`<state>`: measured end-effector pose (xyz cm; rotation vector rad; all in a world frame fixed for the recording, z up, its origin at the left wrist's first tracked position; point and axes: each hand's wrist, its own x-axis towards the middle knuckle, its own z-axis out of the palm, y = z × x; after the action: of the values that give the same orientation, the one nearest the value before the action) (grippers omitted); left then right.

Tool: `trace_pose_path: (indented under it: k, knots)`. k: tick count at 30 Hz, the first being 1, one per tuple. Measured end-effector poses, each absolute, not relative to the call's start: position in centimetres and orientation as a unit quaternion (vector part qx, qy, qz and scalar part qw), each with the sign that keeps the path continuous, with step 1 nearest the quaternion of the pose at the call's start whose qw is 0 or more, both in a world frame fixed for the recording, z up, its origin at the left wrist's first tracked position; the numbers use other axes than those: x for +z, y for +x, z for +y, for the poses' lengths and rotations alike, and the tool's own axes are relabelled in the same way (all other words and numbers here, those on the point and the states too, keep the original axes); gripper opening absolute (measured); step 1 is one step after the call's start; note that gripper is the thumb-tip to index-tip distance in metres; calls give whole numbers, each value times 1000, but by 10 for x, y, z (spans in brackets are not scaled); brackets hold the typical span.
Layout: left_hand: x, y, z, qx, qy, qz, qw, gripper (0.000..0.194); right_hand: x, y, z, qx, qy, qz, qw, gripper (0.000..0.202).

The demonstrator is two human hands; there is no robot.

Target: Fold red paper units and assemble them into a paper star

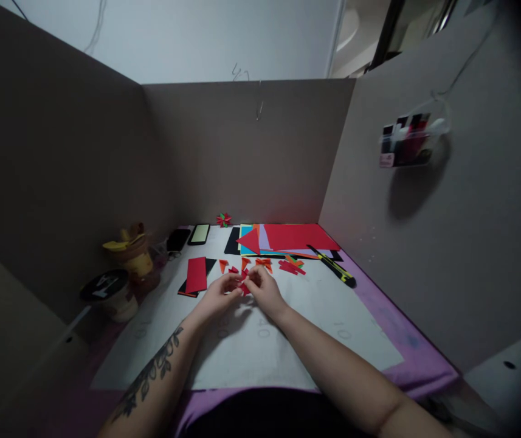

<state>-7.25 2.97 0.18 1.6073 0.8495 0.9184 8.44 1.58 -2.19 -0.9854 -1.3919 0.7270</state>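
Note:
Close together over the white sheet (287, 347), my left hand (222, 293) and my right hand (264, 289) both pinch a small red paper piece (244, 288). Fingers partly cover its shape. Just beyond the hands lie small folded orange paper pieces (264, 263) and another orange one (223, 266). To the right of them is a pile of red, orange and green strips (292, 266). A red paper rectangle (196, 275) rests on darker paper to the left of my left hand.
Large coloured sheets (296, 237) lie at the back, with a yellow-black cutter (338, 271) at their right. A phone (199, 234), a red-green paper star (224, 219), a lidded tub (114, 295) and a yellow pot (138, 258) stand around. Grey panels enclose three sides.

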Motion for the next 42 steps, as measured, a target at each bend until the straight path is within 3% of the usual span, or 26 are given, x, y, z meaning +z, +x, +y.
trace_pose_path:
  k: [3, 7, 9, 13, 22, 28, 42]
  knots:
    - [4, -72, 31, 404, 645, 390, 518, 24, -16, 85, 11, 304, -423, -618, 589, 6]
    - [9, -73, 32, 438, 618, 415, 504, 18, -5, 89, 5, 252, -363, -713, 545, 42]
    - [9, -74, 32, 446, 616, 416, 498, 18, -4, 91, 5, 209, -346, -749, 524, 50]
    - [6, -75, 34, 439, 631, 413, 489, 18, -10, 93, 10, 209, -403, -709, 540, 33]
    - [7, -76, 33, 439, 644, 417, 467, 20, -15, 96, 15, 265, -412, -667, 561, 27]
    - [9, -76, 31, 422, 645, 424, 475, 23, -19, 95, 16, 292, -387, -671, 560, 44]
    - [1, -74, 34, 402, 715, 420, 388, 23, -9, 96, 10, 291, -440, -650, 547, 17]
